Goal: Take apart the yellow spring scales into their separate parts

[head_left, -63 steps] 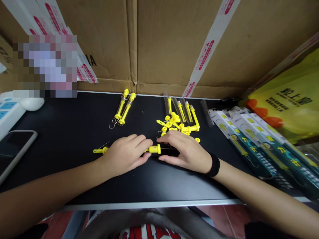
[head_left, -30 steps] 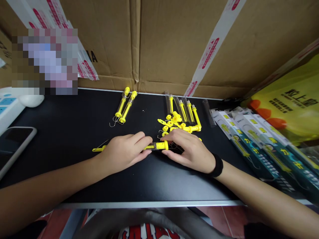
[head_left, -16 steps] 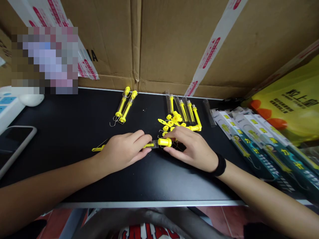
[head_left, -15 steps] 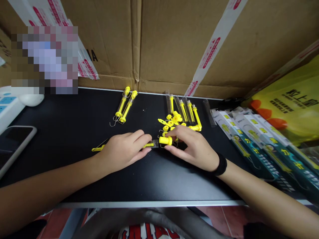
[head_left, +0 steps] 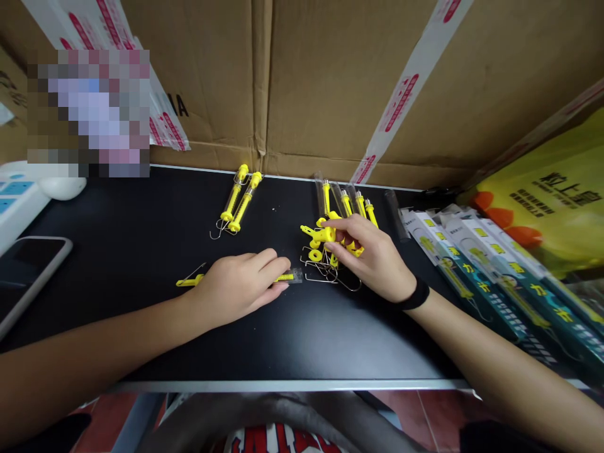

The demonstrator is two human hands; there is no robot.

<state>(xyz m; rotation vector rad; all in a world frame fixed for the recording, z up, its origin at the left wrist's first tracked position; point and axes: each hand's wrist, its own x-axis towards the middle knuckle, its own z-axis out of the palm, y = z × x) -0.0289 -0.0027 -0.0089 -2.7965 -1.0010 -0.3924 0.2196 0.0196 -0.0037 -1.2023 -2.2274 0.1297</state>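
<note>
My left hand point(head_left: 240, 289) lies closed over a clear tube with a yellow scale strip point(head_left: 289, 276), pinning it to the black table; a yellow end with a wire point(head_left: 189, 280) sticks out on the hand's left. My right hand point(head_left: 372, 255) is over the pile of yellow parts point(head_left: 325, 242), pinching a yellow cap point(head_left: 321, 234) between thumb and fingers. Thin wire hooks point(head_left: 325, 275) lie just below that hand. Several clear tubes with yellow inserts point(head_left: 346, 202) lie behind it.
Two assembled yellow spring scales point(head_left: 238, 202) lie at the back centre. Packaged scales point(head_left: 476, 258) fan out on the right beside a yellow bag point(head_left: 552, 189). A phone point(head_left: 26, 267) and a white power strip point(head_left: 14, 201) sit at left. Cardboard boxes point(head_left: 321, 82) wall the back.
My right hand pulled the yellow cap off the tube's end and carried it up and back to the parts pile. My left hand kept holding the tube in place.
</note>
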